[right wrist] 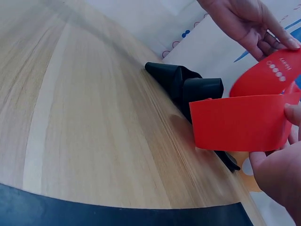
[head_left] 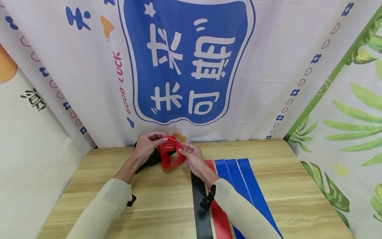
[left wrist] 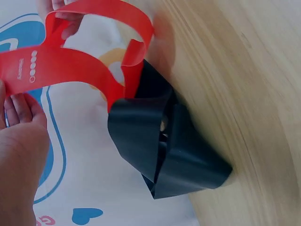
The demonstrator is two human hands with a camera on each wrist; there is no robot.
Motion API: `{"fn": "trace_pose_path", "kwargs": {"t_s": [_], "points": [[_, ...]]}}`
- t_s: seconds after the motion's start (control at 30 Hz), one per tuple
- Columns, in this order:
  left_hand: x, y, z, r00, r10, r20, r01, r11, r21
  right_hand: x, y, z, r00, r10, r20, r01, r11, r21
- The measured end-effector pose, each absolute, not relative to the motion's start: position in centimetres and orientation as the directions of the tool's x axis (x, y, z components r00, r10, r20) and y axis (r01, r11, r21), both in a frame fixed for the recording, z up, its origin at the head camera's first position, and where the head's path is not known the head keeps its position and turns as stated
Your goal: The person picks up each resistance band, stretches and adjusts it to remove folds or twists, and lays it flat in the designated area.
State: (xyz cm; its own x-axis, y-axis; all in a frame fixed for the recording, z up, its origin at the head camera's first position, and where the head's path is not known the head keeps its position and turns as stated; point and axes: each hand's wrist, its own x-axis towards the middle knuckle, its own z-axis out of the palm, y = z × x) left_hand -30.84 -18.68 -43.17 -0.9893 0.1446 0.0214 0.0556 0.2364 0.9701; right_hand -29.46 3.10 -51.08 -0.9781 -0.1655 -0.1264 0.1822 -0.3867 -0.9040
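A red resistance band (head_left: 165,162), a wide flat loop with white print and a row of dots, is held above the back of the table. My left hand (head_left: 146,146) pinches its printed part between thumb and fingers. On the other side, my right hand (head_left: 192,156) pinches the band too, thumb in front, as the right wrist view also shows. The rest of the loop hangs down between the hands, slightly twisted. Just behind and below it, a crumpled black resistance band (left wrist: 138,136) lies folded over itself at the table's back edge.
Flat bands lie side by side to the right: a black one (head_left: 200,196), a red one (head_left: 221,219) and several blue ones (head_left: 249,172), partly under my right forearm. A printed cloth (head_left: 268,66) hangs behind the wooden table (head_left: 161,205).
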Motion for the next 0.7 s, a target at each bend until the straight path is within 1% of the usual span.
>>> {"fn": "trace_pose_path", "kwargs": {"t_s": [0.13,0.27,0.37,0.53,0.7], "points": [[-30.7,-18.4,-42.8,-0.994,0.077,0.083,0.097,0.208,0.973,-29.2,3.2,-51.2,-0.972,-0.205,-0.116,0.185,-0.357,-0.916],[-30.6,-18.0,-42.3,-0.984,0.01,0.177,0.175,0.214,0.961,-29.0,3.4,-51.0,-0.963,-0.253,-0.091,0.173,-0.325,-0.93],[-30.7,-17.7,-41.9,-0.973,-0.024,0.229,0.218,0.226,0.95,-28.8,3.6,-50.9,-0.959,-0.275,-0.073,0.166,-0.33,-0.929],[-30.8,-17.2,-41.3,-0.96,-0.069,0.27,0.25,0.215,0.944,-28.5,3.7,-50.7,-0.952,-0.305,-0.039,0.147,-0.339,-0.929],[-30.9,-16.8,-40.6,-0.942,-0.107,0.318,0.296,0.183,0.938,-28.4,3.6,-50.3,-0.95,-0.308,-0.042,0.142,-0.309,-0.94]]}}
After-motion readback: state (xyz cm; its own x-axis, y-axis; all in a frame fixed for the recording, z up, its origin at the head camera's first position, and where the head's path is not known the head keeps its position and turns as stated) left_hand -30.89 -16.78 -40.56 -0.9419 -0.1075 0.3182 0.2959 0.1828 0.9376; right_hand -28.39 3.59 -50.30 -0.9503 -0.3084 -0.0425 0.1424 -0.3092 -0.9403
